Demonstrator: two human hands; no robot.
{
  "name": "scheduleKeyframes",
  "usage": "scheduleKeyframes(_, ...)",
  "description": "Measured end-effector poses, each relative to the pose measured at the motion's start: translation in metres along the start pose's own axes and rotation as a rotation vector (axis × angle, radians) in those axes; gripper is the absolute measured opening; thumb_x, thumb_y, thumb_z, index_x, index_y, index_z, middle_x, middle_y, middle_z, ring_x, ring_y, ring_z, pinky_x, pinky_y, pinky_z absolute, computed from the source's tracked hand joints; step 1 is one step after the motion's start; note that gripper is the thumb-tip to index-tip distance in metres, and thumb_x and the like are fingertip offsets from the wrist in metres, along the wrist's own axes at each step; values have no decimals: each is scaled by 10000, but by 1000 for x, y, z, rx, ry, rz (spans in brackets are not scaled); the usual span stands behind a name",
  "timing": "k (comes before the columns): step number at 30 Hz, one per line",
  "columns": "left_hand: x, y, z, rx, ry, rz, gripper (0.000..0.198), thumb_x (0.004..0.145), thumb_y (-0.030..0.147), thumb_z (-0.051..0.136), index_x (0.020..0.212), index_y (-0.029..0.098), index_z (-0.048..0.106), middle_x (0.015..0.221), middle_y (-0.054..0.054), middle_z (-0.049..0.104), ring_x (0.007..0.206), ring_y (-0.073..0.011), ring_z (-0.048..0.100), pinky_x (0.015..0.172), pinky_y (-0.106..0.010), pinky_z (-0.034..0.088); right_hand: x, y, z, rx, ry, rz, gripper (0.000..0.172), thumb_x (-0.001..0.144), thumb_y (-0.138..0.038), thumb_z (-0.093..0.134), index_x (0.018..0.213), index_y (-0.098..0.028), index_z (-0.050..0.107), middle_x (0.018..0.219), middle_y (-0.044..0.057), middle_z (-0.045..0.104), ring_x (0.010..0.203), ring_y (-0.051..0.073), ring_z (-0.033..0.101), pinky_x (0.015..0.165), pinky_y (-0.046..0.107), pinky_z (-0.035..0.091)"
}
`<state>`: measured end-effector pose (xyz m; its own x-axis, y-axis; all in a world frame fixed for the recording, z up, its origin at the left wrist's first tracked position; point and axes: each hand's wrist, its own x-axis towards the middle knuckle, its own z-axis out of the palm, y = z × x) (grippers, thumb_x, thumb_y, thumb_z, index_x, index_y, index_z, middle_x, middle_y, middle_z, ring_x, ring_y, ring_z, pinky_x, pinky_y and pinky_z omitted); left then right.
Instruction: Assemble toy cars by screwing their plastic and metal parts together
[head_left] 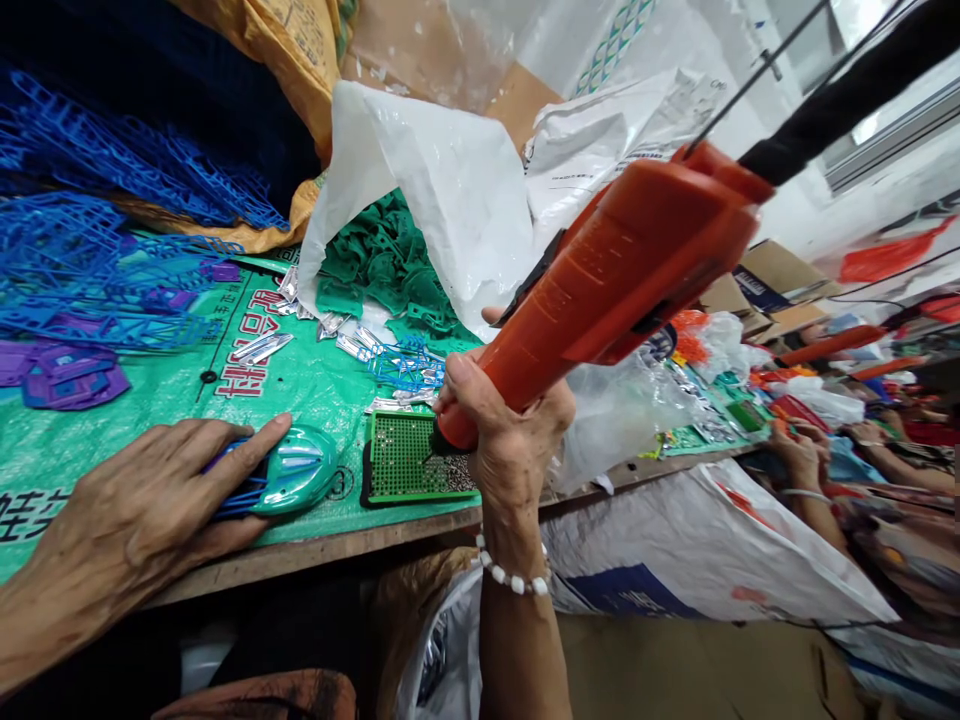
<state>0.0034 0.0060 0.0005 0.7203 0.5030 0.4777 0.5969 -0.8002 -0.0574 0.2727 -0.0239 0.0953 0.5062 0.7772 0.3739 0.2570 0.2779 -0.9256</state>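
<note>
My left hand (176,480) is wrapped over a green and blue plastic toy boat (300,470), pressing it on the green sheet (180,405). Its fingers hide much of the toy. In my right hand (514,430) is a red electric screwdriver (600,270), slanting from upper right down to its dark tip. That tip is over a green perforated tray (409,500) holding many small screws at its right side; whether it touches one I cannot tell. Behind the tray lie blue lattice parts (405,365) and silvery pieces (259,348).
Green molded parts (382,255) spill from a white bag (442,170). Blue lattice frames (82,260) and purple parts (75,375) are piled at left. A black cord (847,100) runs up from the screwdriver. Along the bench at right, other people's hands (799,455) are at work.
</note>
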Motion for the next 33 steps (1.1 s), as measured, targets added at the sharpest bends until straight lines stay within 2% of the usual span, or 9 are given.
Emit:
scheduleKeyframes(7, 1, 0, 0, 15, 9, 10, 683, 1041, 460, 347, 1656, 218, 176, 1007, -114, 644, 841, -342, 573, 738, -426, 428, 1, 2, -5, -66, 65, -17, 346, 719, -503, 845, 771, -214, 662, 696, -10, 658, 559, 157, 605, 511, 337, 532)
scheduleKeyframes(12, -1, -2, 2, 32, -10, 22, 679, 1053, 478, 322, 1653, 197, 176, 1020, -131, 617, 851, -344, 568, 726, -417, 419, 0, 5, -4, -64, 28, -17, 290, 763, -460, 815, 738, -226, 645, 672, -28, 637, 551, 143, 586, 537, 338, 537)
scheduleKeyframes(19, -1, -1, 2, 7, -22, -6, 677, 1056, 469, 318, 1665, 247, 123, 1028, -118, 619, 861, -332, 565, 735, -413, 430, 1, 9, -6, -65, 10, -37, 264, 766, -449, 817, 751, -224, 680, 697, -16, 632, 569, 150, 588, 546, 349, 545)
scheduleKeyframes(24, -5, 0, 2, -18, -45, -47, 667, 1051, 470, 343, 1661, 299, 135, 1027, -93, 646, 858, -321, 576, 752, -413, 443, 1, 10, -6, -51, 57, -32, 321, 727, -486, 848, 758, -233, 653, 683, -23, 649, 568, 157, 598, 526, 340, 534)
scheduleKeyframes(29, -4, 0, 1, -19, -37, -30, 658, 1043, 475, 355, 1649, 270, 197, 1026, -100, 659, 865, -323, 599, 740, -419, 458, 0, 9, -5, -22, 46, -35, 310, 745, -477, 842, 806, -242, 650, 683, -43, 653, 541, 141, 601, 536, 334, 530)
scheduleKeyframes(33, -5, 0, 2, 3, -37, -35, 587, 1035, 497, 334, 1553, 224, 389, 1022, -105, 669, 858, -317, 633, 716, -429, 484, 0, 10, -7, -27, 44, -46, 320, 761, -440, 842, 967, -260, 677, 740, -39, 668, 613, 162, 646, 597, 354, 552)
